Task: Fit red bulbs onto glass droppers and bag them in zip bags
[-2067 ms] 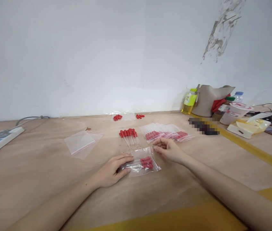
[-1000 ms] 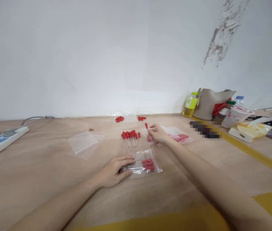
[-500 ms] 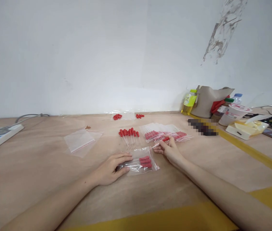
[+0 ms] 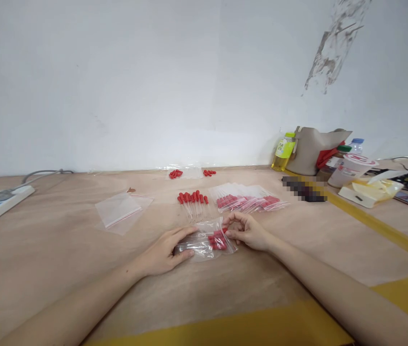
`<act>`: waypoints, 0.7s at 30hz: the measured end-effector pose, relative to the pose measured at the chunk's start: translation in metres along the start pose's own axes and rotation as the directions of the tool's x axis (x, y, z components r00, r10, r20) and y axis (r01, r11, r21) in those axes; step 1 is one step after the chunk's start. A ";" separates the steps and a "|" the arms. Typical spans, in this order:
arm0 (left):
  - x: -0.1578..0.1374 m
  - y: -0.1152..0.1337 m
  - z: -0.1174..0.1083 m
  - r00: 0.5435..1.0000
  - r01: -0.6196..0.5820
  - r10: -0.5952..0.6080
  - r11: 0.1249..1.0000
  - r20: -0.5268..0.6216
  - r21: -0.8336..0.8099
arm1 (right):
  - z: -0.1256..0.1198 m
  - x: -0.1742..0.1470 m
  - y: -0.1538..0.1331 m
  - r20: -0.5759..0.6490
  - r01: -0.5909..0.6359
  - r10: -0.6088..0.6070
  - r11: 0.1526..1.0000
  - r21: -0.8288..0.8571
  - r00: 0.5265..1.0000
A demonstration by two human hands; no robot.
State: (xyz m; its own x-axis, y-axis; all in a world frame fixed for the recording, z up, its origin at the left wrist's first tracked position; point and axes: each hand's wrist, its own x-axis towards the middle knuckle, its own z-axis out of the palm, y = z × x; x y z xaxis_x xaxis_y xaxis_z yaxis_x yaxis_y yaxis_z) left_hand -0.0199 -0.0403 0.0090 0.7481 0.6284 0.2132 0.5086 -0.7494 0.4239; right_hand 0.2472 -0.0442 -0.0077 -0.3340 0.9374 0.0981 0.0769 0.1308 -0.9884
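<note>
A clear zip-lock bag (image 4: 201,248) lies flat in front of me, its mouth to the right. Several droppers with red rubber bulbs (image 4: 217,241) are inside it. My left hand (image 4: 168,251) holds the bag's left end, thumb on the near side and fingers on the far side. At the mouth, my right hand (image 4: 248,232) pinches a dropper by its red bulb; its tube is in the bag. Just beyond lies a row of loose droppers (image 4: 194,198). Filled bags of droppers (image 4: 247,201) lie overlapped to the right of that row.
Flat zip bags (image 4: 122,211) lie at left, near a power strip (image 4: 7,204). Loose red bulbs (image 4: 175,174) sit by the wall. To the right stand a yellow drink bottle (image 4: 284,151), a grey bag (image 4: 307,151), a cup (image 4: 350,170) and a tissue pack (image 4: 372,190).
My right hand has moved left and nearer to me, bringing the dropper from outside the bag into its mouth. The left hand has stayed on the bag.
</note>
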 end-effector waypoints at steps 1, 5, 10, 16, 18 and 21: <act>0.000 0.000 0.000 1.000 -0.002 0.002 1.000 0.000 0.003 | 0.001 0.001 0.001 0.034 0.002 -0.002 1.000 -0.001 0.999; 0.001 -0.001 0.001 1.000 -0.006 0.006 1.000 0.003 0.004 | 0.005 0.010 0.006 -0.063 -0.025 0.025 1.000 0.003 0.998; 0.001 0.001 0.000 1.000 -0.002 0.002 1.000 0.008 0.008 | 0.015 0.019 0.014 -0.290 -0.002 -0.037 0.991 -0.133 0.956; 0.001 0.001 -0.001 1.000 -0.003 0.003 1.000 -0.001 0.013 | 0.007 0.011 0.000 -0.053 -0.096 0.088 0.981 -0.170 0.995; 0.001 0.000 0.000 1.000 -0.019 0.019 1.000 0.006 0.006 | -0.001 0.013 -0.006 -0.069 -0.136 0.124 0.969 -0.205 0.990; 0.001 -0.001 0.000 0.999 -0.039 0.039 0.999 0.022 -0.006 | -0.010 0.029 -0.012 -0.228 -0.088 0.000 0.923 -0.376 0.974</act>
State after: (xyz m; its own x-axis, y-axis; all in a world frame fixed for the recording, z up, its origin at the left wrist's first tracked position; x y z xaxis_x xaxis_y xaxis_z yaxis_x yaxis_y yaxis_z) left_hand -0.0198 -0.0387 0.0088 0.7768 0.5938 0.2099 0.4764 -0.7720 0.4207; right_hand 0.2457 -0.0155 0.0081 -0.1112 0.9863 0.1216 0.4532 0.1592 -0.8771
